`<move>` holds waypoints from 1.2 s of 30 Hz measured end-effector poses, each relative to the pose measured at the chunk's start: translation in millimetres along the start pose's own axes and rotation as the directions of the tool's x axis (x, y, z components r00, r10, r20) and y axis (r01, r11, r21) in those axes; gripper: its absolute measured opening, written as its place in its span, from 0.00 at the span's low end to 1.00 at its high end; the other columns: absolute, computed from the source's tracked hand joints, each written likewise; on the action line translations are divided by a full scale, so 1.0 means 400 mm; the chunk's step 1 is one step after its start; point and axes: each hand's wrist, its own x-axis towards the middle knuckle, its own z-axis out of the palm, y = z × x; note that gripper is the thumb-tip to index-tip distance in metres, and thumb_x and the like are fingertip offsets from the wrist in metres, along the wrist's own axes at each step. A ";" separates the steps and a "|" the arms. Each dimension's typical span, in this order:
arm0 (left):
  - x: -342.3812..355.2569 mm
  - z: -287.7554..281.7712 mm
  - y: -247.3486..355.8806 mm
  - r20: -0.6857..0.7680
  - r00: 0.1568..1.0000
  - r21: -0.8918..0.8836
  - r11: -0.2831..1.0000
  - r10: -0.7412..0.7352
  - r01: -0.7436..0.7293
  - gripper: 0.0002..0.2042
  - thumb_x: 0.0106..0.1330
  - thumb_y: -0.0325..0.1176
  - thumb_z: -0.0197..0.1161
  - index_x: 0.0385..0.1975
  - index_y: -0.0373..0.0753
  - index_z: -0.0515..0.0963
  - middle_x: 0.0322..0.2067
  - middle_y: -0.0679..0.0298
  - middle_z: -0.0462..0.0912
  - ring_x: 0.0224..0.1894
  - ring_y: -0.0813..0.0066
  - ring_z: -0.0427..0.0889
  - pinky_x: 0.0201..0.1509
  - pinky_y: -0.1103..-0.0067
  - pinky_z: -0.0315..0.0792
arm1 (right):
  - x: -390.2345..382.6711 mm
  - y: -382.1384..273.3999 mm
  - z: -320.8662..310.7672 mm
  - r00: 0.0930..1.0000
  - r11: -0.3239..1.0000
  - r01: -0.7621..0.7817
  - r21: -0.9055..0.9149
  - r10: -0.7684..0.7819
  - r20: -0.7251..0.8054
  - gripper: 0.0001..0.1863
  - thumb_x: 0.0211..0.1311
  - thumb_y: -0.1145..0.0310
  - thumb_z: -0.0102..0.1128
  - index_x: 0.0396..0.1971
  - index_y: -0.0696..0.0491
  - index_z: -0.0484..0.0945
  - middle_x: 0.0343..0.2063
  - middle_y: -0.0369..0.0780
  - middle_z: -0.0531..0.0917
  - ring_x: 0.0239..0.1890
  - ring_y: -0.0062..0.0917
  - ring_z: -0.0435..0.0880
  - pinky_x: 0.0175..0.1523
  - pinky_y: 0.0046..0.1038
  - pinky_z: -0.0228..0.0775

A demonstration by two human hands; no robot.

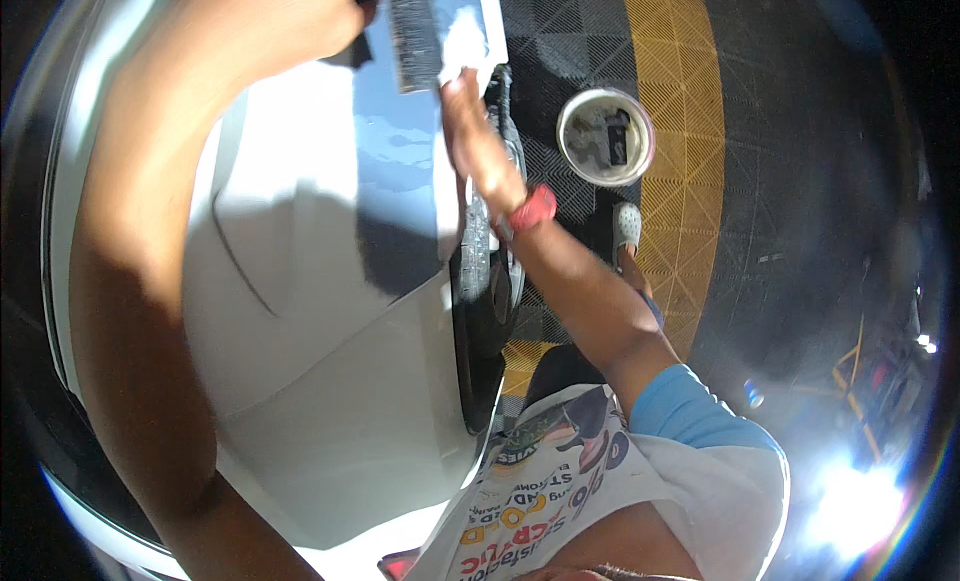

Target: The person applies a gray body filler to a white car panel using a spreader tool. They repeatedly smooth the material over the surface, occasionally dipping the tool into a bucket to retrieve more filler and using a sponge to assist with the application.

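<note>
My left hand is at the top edge over a white car panel, closed on a grey bristled tool with a dark part at the grip; some fingers are hidden. A glossy blue-grey area runs down the panel's right side, with a bright white patch near the tool. My right hand, with a red band at the wrist, is smeared by motion along the panel's right edge, just below the tool. Its fingers point upward; whether they hold anything is unclear. Black trim borders the panel there.
A round white bucket with murky liquid and a black object stands on grey and yellow floor tiles. A foot in a light clog is below it. A bright lamp and tangled gear lie at the right.
</note>
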 end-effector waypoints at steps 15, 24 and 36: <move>-0.087 0.005 -0.019 -0.098 0.995 -0.058 0.998 0.007 -0.013 0.17 0.55 0.19 0.68 0.46 0.39 0.85 0.27 0.56 0.87 0.34 0.57 0.88 0.43 0.62 0.79 | 0.413 0.088 -0.015 0.987 0.897 -0.161 0.411 0.135 0.091 0.44 0.85 0.37 0.35 0.78 0.63 0.53 0.75 0.54 0.61 0.76 0.43 0.58 0.79 0.39 0.51; -0.158 -0.002 0.023 -0.150 0.988 -0.108 0.994 -0.045 0.029 0.16 0.55 0.20 0.68 0.45 0.39 0.85 0.28 0.56 0.87 0.36 0.57 0.88 0.45 0.62 0.80 | 0.249 0.015 0.040 0.971 0.903 -0.237 0.358 0.232 0.057 0.41 0.85 0.37 0.36 0.77 0.60 0.62 0.71 0.49 0.73 0.69 0.38 0.73 0.73 0.37 0.65; -0.358 -0.068 0.157 0.019 0.990 -0.157 0.977 -0.142 0.143 0.15 0.56 0.21 0.68 0.44 0.39 0.85 0.31 0.55 0.87 0.39 0.56 0.88 0.46 0.61 0.80 | -0.107 -0.019 0.126 0.993 0.993 -0.108 0.054 0.105 0.056 0.45 0.86 0.39 0.36 0.83 0.61 0.47 0.83 0.53 0.53 0.84 0.41 0.52 0.85 0.35 0.43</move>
